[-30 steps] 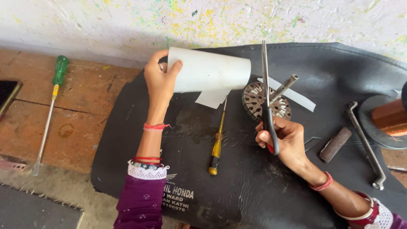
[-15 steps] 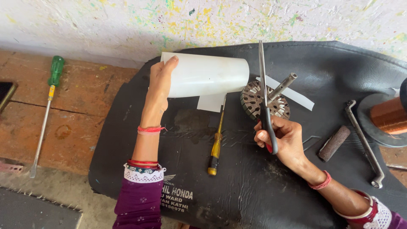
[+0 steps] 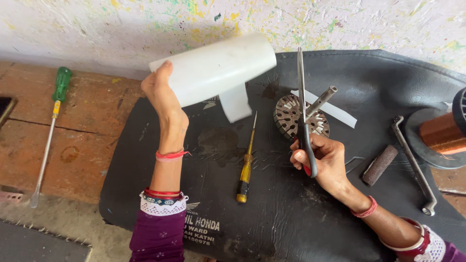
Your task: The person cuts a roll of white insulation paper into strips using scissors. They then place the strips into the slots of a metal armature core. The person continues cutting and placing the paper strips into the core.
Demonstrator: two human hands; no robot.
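Observation:
My left hand (image 3: 164, 99) grips the left end of a curled white plastic sheet (image 3: 216, 70) and holds it up above the black mat (image 3: 272, 213); a cut flap hangs from the sheet's lower edge. My right hand (image 3: 324, 157) is closed on the handles of long scissors (image 3: 302, 104), blades pointing up and away. Just behind the scissors lies a round metal motor stator (image 3: 297, 116) with a shaft sticking out. A yellow-handled screwdriver (image 3: 246, 165) lies on the mat between my hands.
A long green-handled screwdriver (image 3: 51, 126) lies on the brick floor at left. On the mat's right are a white strip (image 3: 335, 109), a brown cylinder (image 3: 379, 165), a bent metal wrench (image 3: 415, 162) and a copper wire spool (image 3: 444, 131). A paint-speckled wall rises behind.
My left hand has lifted and tilted the white sheet, its right end now higher. The right hand with the scissors has stayed nearly still.

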